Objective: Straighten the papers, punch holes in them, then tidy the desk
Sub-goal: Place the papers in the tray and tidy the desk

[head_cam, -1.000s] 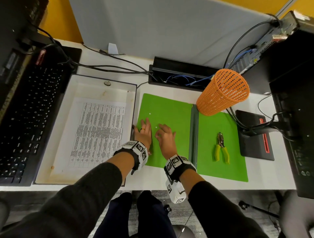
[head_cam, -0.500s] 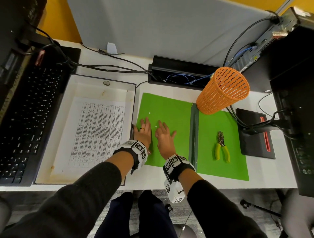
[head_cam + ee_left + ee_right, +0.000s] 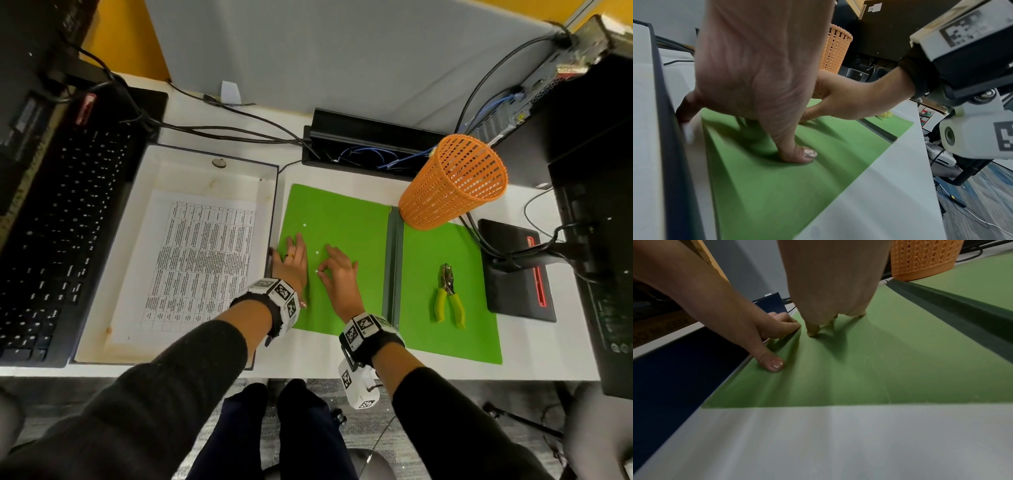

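Left hand [image 3: 291, 263] lies flat, fingers straight, on the folder [image 3: 342, 219]; right hand [image 3: 337, 274] pinches a paper dot [image 3: 318, 272].

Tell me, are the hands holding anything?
Nothing is clearly held. The left hand rests on the green folder at its left edge. The right hand brings thumb and finger to a tiny white paper dot; whether they pinch it cannot be told.

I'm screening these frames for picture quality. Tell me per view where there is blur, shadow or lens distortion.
Head view: sharp at the centre, desk edges bowed by the wide lens, the keyboard dark. Left wrist view: the left hand looms large and soft, casting shadow on the green folder. Right wrist view: dim and smeared, the near desk streaked.
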A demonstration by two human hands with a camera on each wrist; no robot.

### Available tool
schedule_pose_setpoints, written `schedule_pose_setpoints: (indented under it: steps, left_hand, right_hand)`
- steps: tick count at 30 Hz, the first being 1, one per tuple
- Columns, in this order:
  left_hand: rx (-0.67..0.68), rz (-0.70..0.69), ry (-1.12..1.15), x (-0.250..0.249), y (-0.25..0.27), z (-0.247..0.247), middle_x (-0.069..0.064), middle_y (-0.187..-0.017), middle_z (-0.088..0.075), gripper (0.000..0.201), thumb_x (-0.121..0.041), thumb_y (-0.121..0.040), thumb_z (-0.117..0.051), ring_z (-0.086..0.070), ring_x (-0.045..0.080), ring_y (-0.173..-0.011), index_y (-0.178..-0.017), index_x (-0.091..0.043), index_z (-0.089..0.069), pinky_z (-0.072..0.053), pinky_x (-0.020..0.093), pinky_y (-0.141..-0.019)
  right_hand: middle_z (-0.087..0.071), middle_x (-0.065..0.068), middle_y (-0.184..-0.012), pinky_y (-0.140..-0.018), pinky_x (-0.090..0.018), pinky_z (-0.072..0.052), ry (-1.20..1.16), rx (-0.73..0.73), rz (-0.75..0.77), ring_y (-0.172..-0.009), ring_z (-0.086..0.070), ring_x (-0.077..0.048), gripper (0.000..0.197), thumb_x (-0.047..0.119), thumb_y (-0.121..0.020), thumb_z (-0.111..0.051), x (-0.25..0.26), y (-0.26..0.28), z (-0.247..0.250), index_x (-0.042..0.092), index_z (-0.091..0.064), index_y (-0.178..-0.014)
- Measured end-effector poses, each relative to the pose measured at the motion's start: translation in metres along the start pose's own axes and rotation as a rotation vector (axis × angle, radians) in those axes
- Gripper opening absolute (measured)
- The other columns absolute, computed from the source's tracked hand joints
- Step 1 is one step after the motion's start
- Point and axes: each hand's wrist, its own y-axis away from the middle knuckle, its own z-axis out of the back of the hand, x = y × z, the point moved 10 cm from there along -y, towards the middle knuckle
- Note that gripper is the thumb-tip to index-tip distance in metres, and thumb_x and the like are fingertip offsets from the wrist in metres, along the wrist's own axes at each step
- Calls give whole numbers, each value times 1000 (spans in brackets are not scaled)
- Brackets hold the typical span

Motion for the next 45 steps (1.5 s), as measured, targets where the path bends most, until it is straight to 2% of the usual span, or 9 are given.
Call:
schedule_pose_setpoints:
  steps: [12, 26, 28, 31, 34, 38, 41, 43, 45]
  left_hand:
    - [8, 14, -5, 0, -1, 0, 24, -153, 24, 131, -62, -74, -66, 11, 39, -144, -145, 5, 22, -15, 56, -114]
    - [10, 11, -2, 0, -2, -2, 24, -153, 24, 131, -62, -73, -65, 11, 39, -144, -145, 5, 21, -15, 57, -114]
    - [2, 13, -5, 0, -2, -1, 24, -153, 24, 131, -62, -73, -65, 11, 39, -144, -145, 5, 21, -16, 57, -114]
    - [2, 12, 0, 0, -1, -1, 24, -153, 23, 131, -61, -73, -66, 10, 39, -145, -145, 5, 21, -16, 56, -114]
    - [12, 7, -2, 0, 0, -1, 24, -153, 24, 131, -62, -74, -66, 10, 39, -145, -145, 4, 21, -15, 56, -114]
    - [10, 4, -13, 0, -1, -1, 24, -153, 25, 130, -62, -74, -66, 10, 39, -145, -146, 3, 21, -16, 57, -114]
    - [-15, 9, -21, 0, -1, 0, 24, -154, 23, 130, -63, -73, -65, 9, 39, -145, -146, 3, 20, -18, 57, -114]
    - [-37, 15, -16, -1, -2, 2, 24, -154, 21, 128, -62, -74, -66, 7, 39, -145, -147, 3, 18, -19, 56, -114]
    - [-49, 17, -13, -1, -2, 3, 23, -154, 20, 126, -59, -76, -66, 6, 38, -145, -148, 3, 17, -19, 55, -114]
  right_hand:
    - [-39, -5, -147, -108, -68, -9, 87, 77, -3, -142, -19, -27, 14, 12, -89, -56, 4, -5, -3, 5, -64, -97]
    - [-21, -11, -154, -103, -75, -15, 302, 165, -22, -145, -8, -26, 15, 4, -93, -47, 5, -8, -22, 3, -55, -106]
    - [-24, -11, -153, -105, -73, -16, 312, 136, -16, -144, -13, -26, 20, 5, -94, -46, 3, -8, -20, 3, -54, -112]
    - [-41, -16, -141, -105, -66, -26, 282, 60, -13, -135, -31, -29, 28, 5, -94, -45, 0, -4, -8, 2, -49, -121]
    - [-54, -22, -110, -88, -49, -44, 214, -71, 74, -106, -51, -35, 18, -4, -88, -46, 12, -4, 27, -3, -52, -105]
    - [-51, -27, -96, -76, -47, -41, 15, -222, 127, -87, -49, -35, 9, -5, -89, -42, 26, -23, 109, -5, -51, -92]
    - [-45, -15, -78, -62, -39, -34, 46, -422, 145, -70, -42, -27, 12, -7, -84, -46, 29, -44, 196, 3, -47, -77]
    - [-45, -15, -73, -60, -38, -31, 43, -503, 91, -66, -39, -24, 11, -6, -83, -46, 17, -57, 250, 1, -46, -74]
    - [-53, -20, -74, -62, -41, -37, 46, -571, 45, -66, -43, -24, 8, -5, -82, -47, -3, -66, 293, -2, -50, -75]
